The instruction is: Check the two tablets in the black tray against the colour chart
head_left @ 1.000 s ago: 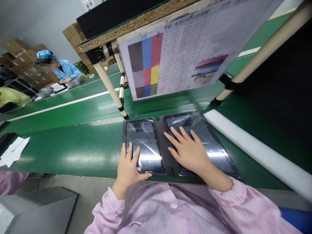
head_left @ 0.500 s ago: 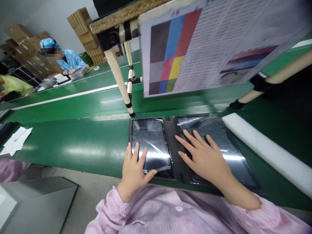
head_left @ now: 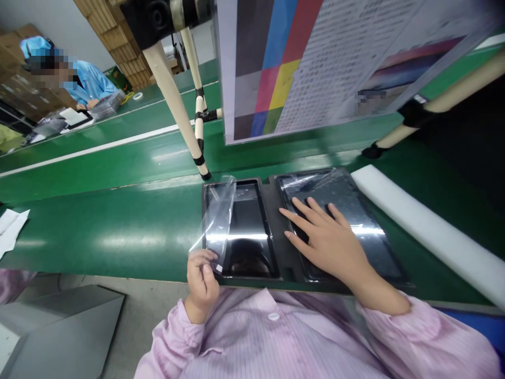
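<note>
Two dark glossy screen panels lie side by side in a black tray (head_left: 272, 210) on the green bench. My left hand (head_left: 202, 279) is closed at the near left corner of the left panel (head_left: 250, 221), pinching a clear plastic film (head_left: 221, 221). The film is lifted off the right part of that panel and folded over toward the left, with a small white tab near my fingers. My right hand (head_left: 325, 242) lies flat with fingers spread on the right panel (head_left: 363, 237), which has film with wrinkles near its far edge.
A long white foam bar (head_left: 426, 226) lies right of the tray. Beyond it, cream pipe legs (head_left: 177, 105) hold up a sheet with colour blocks (head_left: 268, 68). White paper (head_left: 11, 226) lies at the left, and a person in blue (head_left: 90, 81) works across the bench.
My left hand has closed on the film's corner and peeled it leftward off much of the left panel. My right hand stays spread on the right panel. The view has shifted somewhat.
</note>
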Motion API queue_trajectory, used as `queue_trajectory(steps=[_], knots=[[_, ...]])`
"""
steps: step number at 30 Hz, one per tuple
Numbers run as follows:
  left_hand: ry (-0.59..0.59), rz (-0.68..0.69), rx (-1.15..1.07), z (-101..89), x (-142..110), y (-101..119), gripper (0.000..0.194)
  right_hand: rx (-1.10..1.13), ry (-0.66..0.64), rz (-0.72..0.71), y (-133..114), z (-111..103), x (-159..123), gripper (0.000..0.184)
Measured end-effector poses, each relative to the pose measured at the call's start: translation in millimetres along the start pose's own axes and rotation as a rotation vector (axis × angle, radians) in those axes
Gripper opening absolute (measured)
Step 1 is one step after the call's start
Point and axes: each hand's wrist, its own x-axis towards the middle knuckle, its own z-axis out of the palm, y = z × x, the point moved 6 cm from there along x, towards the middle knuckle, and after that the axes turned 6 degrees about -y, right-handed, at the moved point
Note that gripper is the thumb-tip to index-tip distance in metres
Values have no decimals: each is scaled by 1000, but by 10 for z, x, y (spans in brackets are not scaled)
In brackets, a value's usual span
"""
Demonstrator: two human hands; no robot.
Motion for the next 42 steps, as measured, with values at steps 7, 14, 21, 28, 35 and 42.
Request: queue_trajectory(steps=[7, 14, 21, 28, 35, 42], knots=[[76, 41, -33, 13, -92, -39, 14, 13, 13, 5, -9, -7, 1, 47], [-10, 115, 34, 35, -58, 22, 16, 22, 8, 11, -15, -19, 12, 47], [-910, 140, 536, 427, 117, 178, 73, 42, 22, 6, 11, 31, 0, 49], [-893, 81, 734, 612, 324, 384, 41, 54, 86, -3, 23, 15, -14, 48], [-902, 181, 841, 1268, 657, 423, 74, 44, 120, -19, 24, -13, -41, 45], [-900, 128, 799, 1581, 1533, -139, 70, 69, 125, -8, 39, -8, -37, 43]])
